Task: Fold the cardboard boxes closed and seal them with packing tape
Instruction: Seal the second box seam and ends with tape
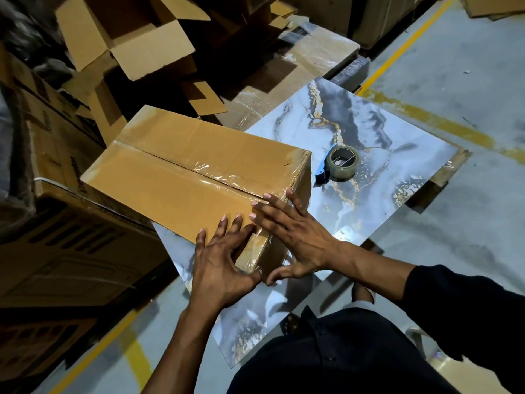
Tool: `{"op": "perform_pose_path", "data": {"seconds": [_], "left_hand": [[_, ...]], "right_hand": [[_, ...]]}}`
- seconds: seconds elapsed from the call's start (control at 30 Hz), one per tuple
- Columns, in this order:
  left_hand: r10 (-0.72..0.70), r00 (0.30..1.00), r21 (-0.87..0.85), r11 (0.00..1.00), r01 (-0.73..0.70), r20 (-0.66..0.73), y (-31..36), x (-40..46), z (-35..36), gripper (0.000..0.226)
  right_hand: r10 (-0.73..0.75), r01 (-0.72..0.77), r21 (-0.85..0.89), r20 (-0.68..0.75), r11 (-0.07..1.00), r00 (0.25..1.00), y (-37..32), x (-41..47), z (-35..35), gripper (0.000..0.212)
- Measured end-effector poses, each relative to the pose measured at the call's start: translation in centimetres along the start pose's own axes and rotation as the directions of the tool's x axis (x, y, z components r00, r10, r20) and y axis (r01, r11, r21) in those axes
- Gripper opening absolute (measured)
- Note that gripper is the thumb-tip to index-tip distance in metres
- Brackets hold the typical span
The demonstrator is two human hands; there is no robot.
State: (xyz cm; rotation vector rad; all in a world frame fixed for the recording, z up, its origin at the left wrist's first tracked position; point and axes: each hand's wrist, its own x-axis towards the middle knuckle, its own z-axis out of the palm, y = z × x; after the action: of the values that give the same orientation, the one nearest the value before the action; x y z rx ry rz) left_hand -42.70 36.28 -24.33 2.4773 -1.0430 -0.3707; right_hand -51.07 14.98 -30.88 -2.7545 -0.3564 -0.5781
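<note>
A long brown cardboard box (181,177) lies on a marble-patterned board (383,155), its top flaps folded shut. Clear packing tape runs along the centre seam and wrinkles over the near end. My left hand (224,260) lies flat with fingers spread on the near corner of the box, thumb on the end face. My right hand (295,231) presses flat on the taped near end, fingers on the top, thumb down the side. A tape dispenser (339,164) with a blue handle and a roll of clear tape rests on the board just right of the box.
Open empty cartons (127,38) are piled behind the box. Printed dark cartons (62,240) stand stacked at the left, touching the box's far side. Plastic-wrapped flat packs (306,61) lie at the back. The grey floor has yellow lines (403,44).
</note>
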Motion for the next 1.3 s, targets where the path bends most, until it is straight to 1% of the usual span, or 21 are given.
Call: {"op": "perform_pose_path", "data": {"seconds": [0.1,0.2,0.33,0.4,0.5,0.53,0.6,0.67,0.77,0.83,0.9,0.97,1.03,1.07,1.13,1.2,1.23,1.3], "left_hand": [[0.022,0.999,0.004,1.000,-0.022,-0.026,-0.2,-0.1,0.2,0.097],[0.037,0.995,0.021,0.999,-0.035,-0.096,-0.6,-0.3,0.9,0.084],[0.026,0.979,0.028,0.999,-0.021,-0.201,-0.4,-0.4,2.1,0.071],[0.008,0.976,-0.008,1.000,-0.010,-0.218,-0.4,-0.3,2.3,0.062],[-0.051,0.971,-0.155,0.988,0.014,-0.235,-0.8,0.0,2.1,0.046],[-0.051,0.970,-0.173,0.985,0.010,-0.239,-0.9,0.0,2.0,0.045],[-0.020,0.966,-0.158,0.987,-0.022,-0.259,-1.0,-0.3,2.3,0.047],[-0.002,0.954,-0.150,0.988,-0.045,-0.300,-1.1,-0.6,2.8,0.047],[-0.006,0.940,-0.130,0.991,-0.041,-0.341,-1.4,-0.9,3.3,0.046],[0.031,0.938,-0.078,0.995,-0.061,-0.344,-1.5,-0.6,3.4,0.043],[0.032,0.934,-0.068,0.996,-0.061,-0.355,-1.8,-0.5,3.4,0.043],[-0.016,0.917,-0.105,0.994,-0.029,-0.399,-1.8,-0.7,3.2,0.043],[-0.082,0.884,-0.133,0.991,0.022,-0.461,-1.7,-0.8,3.2,0.043],[-0.119,0.866,-0.146,0.988,0.053,-0.486,-1.7,-0.8,3.4,0.043],[-0.192,0.844,-0.180,0.977,0.116,-0.501,-1.9,-0.6,3.8,0.045],[-0.222,0.837,-0.194,0.971,0.142,-0.499,-2.2,-0.2,4.3,0.046],[-0.217,0.837,-0.193,0.972,0.136,-0.503,-2.4,0.0,4.4,0.046],[-0.203,0.836,-0.192,0.974,0.120,-0.509,-2.6,0.3,4.6,0.045]], "right_hand": [[0.059,-0.057,0.052,-0.051,0.997,0.997,-0.8,0.2,0.8,0.119],[0.104,-0.096,0.093,-0.081,0.991,0.991,-1.0,0.2,1.6,0.107],[0.134,-0.123,0.103,-0.100,0.987,0.986,-1.1,0.3,2.2,0.100],[0.119,-0.112,0.081,-0.085,0.990,0.989,-1.0,0.2,2.3,0.102],[0.102,-0.099,0.043,-0.050,0.994,0.994,-1.0,0.0,1.8,0.114],[0.121,-0.118,0.065,-0.058,0.991,0.991,-1.1,0.1,1.3,0.114],[0.138,-0.129,0.098,-0.086,0.987,0.987,-1.8,0.4,0.5,0.106],[0.082,-0.078,0.044,-0.096,0.996,0.992,-2.5,0.6,0.3,0.091],[-0.019,0.014,-0.054,-0.079,0.998,0.997,-2.5,0.5,1.2,0.068],[-0.047,0.043,-0.067,-0.069,0.997,0.996,-1.8,0.3,1.4,0.059],[-0.044,0.039,-0.073,-0.069,0.997,0.997,-1.2,0.1,0.7,0.053],[0.010,-0.015,-0.056,-0.097,0.998,0.995,-0.4,0.1,-0.5,0.052],[0.030,-0.037,-0.057,-0.115,0.998,0.993,0.0,0.1,-1.2,0.057],[0.005,-0.011,-0.059,-0.105,0.998,0.994,-0.2,0.2,-1.3,0.059],[-0.119,0.116,-0.048,-0.055,0.992,0.991,-1.7,0.4,-0.7,0.064],[-0.224,0.225,-0.038,0.042,0.974,0.974,-3.0,-0.1,0.1,0.074],[-0.251,0.255,-0.054,0.069,0.965,0.965,-2.7,-0.2,-0.1,0.076],[-0.229,0.233,-0.100,0.050,0.967,0.972,-0.5,-0.3,-1.2,0.070]]}}
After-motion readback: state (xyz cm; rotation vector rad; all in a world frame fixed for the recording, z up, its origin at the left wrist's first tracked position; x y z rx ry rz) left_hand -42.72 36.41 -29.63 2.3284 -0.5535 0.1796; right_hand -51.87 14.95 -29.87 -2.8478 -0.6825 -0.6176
